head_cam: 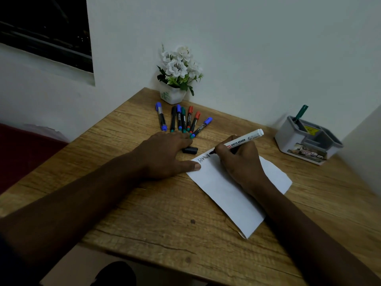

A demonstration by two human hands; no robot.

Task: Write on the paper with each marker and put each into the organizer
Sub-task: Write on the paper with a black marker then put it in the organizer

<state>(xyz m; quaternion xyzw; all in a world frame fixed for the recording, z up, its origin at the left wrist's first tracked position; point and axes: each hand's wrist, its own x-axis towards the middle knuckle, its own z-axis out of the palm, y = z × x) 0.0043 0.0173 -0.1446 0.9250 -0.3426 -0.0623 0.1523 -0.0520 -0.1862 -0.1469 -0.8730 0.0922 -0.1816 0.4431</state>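
White-barrelled and printed "WHITE BOARD", the marker [240,141] is pinched in the curled fingers of the right hand [242,162]. Its black tip is pressed to the top corner of the paper [231,199], beside a short run of black strokes [203,158]. The sheet lies at a slant on the wooden table [160,219], with the right wrist resting across it. The left hand [165,155] lies flat with its palm down and fingers straight. Its thumb tip presses the paper's near-left edge, and the two hands are set apart on either side of the writing. A loose black cap [190,150] lies on the wood just beyond the left hand's fingers, close to the paper's corner. Farther back, seven capped markers [182,120] fan out on the table, with blue, black, green and red caps; their near ends reach the left fingertips. At the table's right edge, well apart from the paper, stands a grey-and-white organizer [288,139] divided into several compartments. A green marker [301,113] leans tilted in its back-left compartment, and something yellow shows in the neighbouring one, though I cannot tell what it is. In the far corner against the wall, a small white pot [172,96] holds white flowers [179,62] with green leaves.
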